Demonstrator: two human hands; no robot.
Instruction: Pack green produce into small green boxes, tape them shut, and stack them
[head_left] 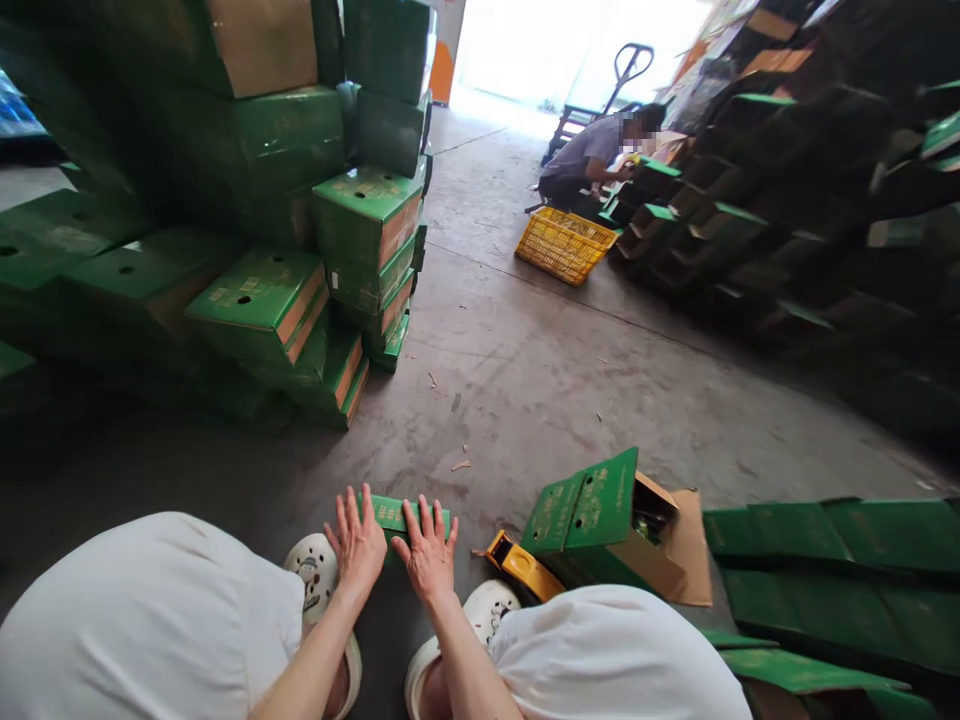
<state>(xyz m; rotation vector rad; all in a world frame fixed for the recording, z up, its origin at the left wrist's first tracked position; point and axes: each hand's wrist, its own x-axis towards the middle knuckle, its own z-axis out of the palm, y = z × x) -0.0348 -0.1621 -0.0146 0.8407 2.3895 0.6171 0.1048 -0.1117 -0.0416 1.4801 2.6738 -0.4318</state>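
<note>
Crouching over the concrete floor, you are pressing both palms flat on a small green carton lying between your white shoes; your left hand and right hand are resting on its top with fingers spread, gripping nothing; this looks like flattening or closing the carton, and the next move probably calls for the yellow tape dispenser lying just right of your right hand; beyond it an open green box is tipping sideways; farther off, another person is working beside a yellow crate.
</note>
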